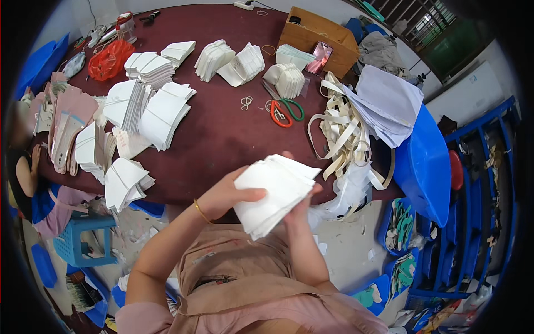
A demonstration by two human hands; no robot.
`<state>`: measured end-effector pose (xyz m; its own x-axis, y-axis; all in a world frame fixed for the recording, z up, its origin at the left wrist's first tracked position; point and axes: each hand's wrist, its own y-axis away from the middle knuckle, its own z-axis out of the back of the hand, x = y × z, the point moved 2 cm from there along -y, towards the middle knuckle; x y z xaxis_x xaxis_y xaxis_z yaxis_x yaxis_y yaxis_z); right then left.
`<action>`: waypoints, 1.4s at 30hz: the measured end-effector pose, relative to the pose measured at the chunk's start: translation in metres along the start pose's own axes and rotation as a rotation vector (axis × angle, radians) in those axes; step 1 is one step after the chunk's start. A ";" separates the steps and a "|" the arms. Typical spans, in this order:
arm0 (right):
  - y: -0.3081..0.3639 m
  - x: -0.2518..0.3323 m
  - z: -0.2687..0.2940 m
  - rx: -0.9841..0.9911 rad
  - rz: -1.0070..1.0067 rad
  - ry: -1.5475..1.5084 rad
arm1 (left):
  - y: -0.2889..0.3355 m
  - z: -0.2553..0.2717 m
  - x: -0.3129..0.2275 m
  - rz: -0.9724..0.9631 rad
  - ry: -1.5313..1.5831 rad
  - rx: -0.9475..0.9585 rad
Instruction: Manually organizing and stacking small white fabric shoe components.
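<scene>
Just past the near edge of the table I hold up a stack of white cut pieces (pixel 273 195). My left hand (pixel 223 193) grips its left side, thumb lying across the top piece. From the right, my right hand (pixel 301 210) supports the stack, with its fingers partly hidden behind it. The pieces look thin and stiff and fan a little at the lower corner; whether they are card or fabric I cannot tell. Similar banded white bundles (pixel 123 103) cover the table's left side, and more bundles (pixel 214 58) stand at the back.
On the dark red table (pixel 217 128) lie orange-and-green-handled scissors (pixel 288 111), loose rubber bands (pixel 246 102) and a phone (pixel 319 58). A wooden box (pixel 318 34) sits behind. Cream straps (pixel 339 122) and a blue tub (pixel 425 161) are right. Another person's arm (pixel 25 177) rests at far left.
</scene>
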<state>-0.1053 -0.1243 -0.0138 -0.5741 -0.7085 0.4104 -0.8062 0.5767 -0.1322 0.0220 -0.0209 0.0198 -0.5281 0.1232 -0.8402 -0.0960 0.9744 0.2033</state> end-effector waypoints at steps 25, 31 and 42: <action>0.008 0.028 -0.037 -0.105 0.035 0.400 | -0.002 0.017 -0.025 -0.268 -0.013 -0.259; -0.009 0.057 -0.072 0.284 0.133 1.880 | 0.007 0.012 -0.011 0.022 -0.918 -0.067; -0.019 0.062 -0.012 -0.197 0.638 1.761 | -0.049 0.066 -0.108 -0.294 -0.250 -0.478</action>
<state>-0.1236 -0.1740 0.0251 0.1451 0.7007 0.6986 -0.4603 0.6728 -0.5792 0.1394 -0.0696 0.0680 -0.2142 -0.0408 -0.9759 -0.6060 0.7891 0.1000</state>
